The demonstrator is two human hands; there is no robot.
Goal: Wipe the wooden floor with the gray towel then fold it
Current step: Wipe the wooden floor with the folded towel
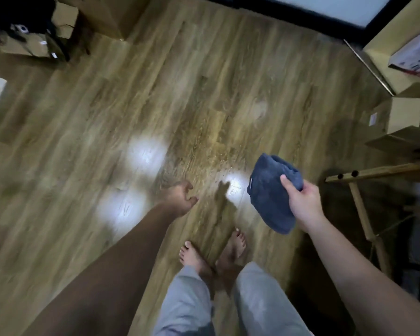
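While boxes (398, 117) edge floor (107, 117), right hand (303, 204) grips towel (269, 197).

Right hand (303, 204) gripping bunched gray towel (270, 192) above wooden floor (107, 117), left hand (180, 198) empty, fingers loose

Home room: wooden floor (83, 146), cardboard boxes (398, 117)
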